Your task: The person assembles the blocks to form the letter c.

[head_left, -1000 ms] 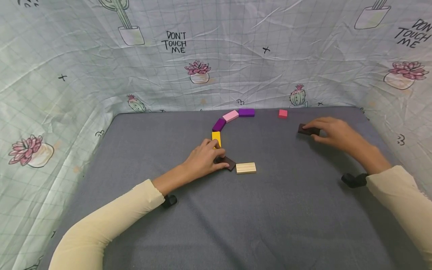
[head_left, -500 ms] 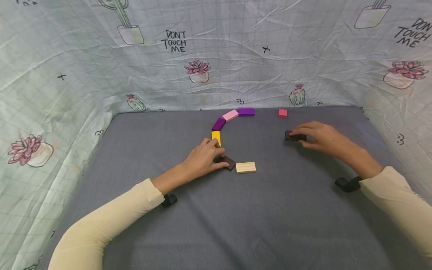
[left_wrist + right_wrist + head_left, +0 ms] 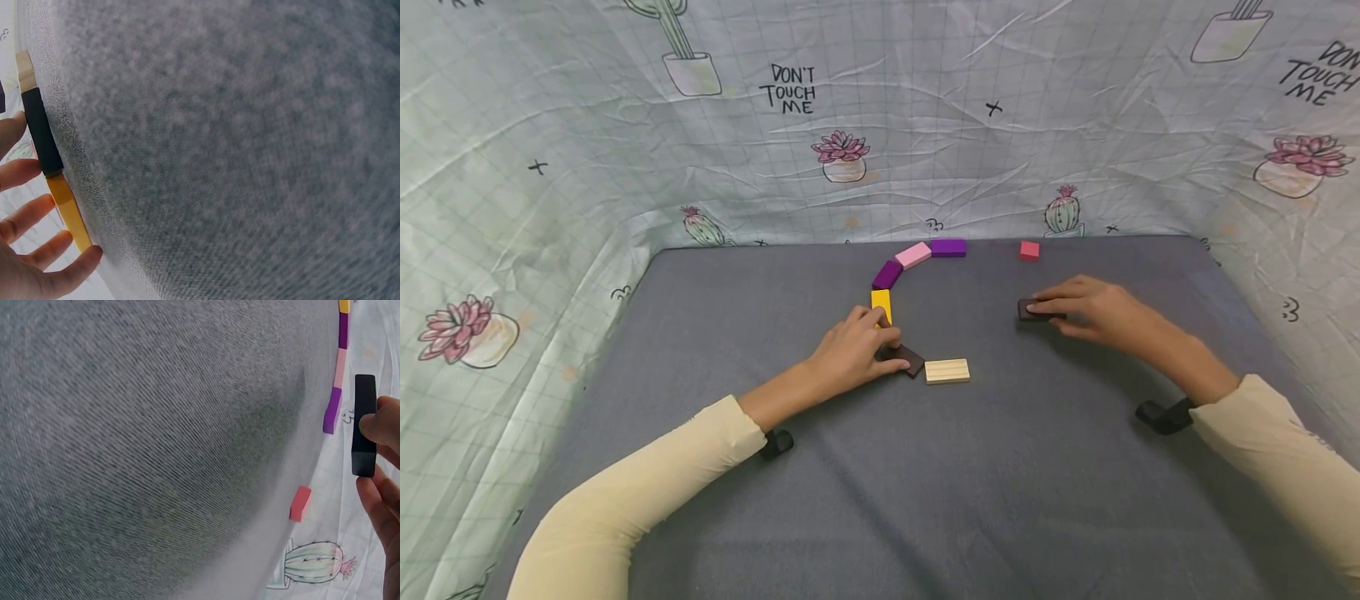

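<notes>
On the grey cloth, my left hand (image 3: 853, 350) holds a dark block (image 3: 907, 360), thumb on its near side and fingers over its far end. In the left wrist view other fingers reach along a yellow block (image 3: 69, 209) joined to the dark block's end. A natural wood block (image 3: 947, 371) touches the other end. Off to the right, my right hand (image 3: 1101, 315) pinches a second dark block (image 3: 1030, 310); the right wrist view has that dark block (image 3: 364, 425) between thumb and fingers, raised off the cloth. Part of the left dark block is hidden by fingers.
Beyond the yellow block, the curved row continues with a dark purple block (image 3: 887, 274), a pink block (image 3: 913, 256) and a purple block (image 3: 948, 248). A small red block (image 3: 1029, 251) lies apart near the back edge. Patterned fabric (image 3: 925, 150) walls the back and sides.
My right hand has carried its dark block leftward and toward me, from the right part of the cloth. The left hand and the row have stayed in place.
</notes>
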Demonstrator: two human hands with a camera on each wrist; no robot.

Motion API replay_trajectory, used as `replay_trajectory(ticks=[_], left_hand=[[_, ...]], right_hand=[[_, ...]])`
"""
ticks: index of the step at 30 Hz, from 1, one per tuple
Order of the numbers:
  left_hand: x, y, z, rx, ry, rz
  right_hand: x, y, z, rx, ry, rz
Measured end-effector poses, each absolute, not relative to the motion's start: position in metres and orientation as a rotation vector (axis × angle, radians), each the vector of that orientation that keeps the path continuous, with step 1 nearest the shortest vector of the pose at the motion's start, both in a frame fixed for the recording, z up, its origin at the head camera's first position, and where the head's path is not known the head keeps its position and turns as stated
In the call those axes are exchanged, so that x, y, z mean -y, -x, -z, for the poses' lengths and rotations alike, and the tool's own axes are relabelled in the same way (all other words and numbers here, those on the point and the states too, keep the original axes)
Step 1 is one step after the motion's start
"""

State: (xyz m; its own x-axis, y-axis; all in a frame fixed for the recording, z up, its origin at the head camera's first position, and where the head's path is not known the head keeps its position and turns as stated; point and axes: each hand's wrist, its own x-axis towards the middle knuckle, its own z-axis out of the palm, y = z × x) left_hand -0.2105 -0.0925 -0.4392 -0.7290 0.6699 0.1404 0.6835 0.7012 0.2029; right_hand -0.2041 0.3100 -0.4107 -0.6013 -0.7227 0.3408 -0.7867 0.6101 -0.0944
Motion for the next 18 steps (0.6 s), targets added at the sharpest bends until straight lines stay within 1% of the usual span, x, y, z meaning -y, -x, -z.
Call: replay_trajectory(ticks=[8,18], left_hand=[[0.093,0.21,0.439,2.828,1.15,0.401],[0.093,0.211,0.44,2.833,1.138,0.41]], right_hand=[[-0.308,0.203,0.419,2.483,-1.319,-0.405],[-0.3,0.198,0.422,2.451,-1.348,-0.478]])
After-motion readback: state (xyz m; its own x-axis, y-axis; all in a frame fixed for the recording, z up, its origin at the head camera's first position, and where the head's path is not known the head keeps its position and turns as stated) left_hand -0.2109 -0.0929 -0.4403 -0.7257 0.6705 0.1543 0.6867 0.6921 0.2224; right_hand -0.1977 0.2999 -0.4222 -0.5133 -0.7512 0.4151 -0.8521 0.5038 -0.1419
